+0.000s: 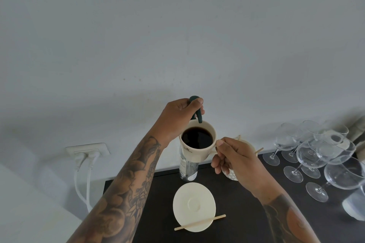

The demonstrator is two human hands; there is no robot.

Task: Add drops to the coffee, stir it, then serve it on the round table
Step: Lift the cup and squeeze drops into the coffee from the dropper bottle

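A cream cup (198,141) of dark coffee is held in the air by its handle, pinched between the fingers of the right hand (236,159). A dark green dropper (196,109) is gripped in the closed fingers of the left hand (178,119), its tip just above the cup's far rim. Below the fingers, an empty saucer (194,206) is seen on the dark table (243,215), with a wooden stirrer (199,222) laid across its near edge.

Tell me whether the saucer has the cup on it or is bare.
Bare of the cup. The saucer lies on the dark table with only a wooden stirrer across its near edge; the right hand holds the cup above it.
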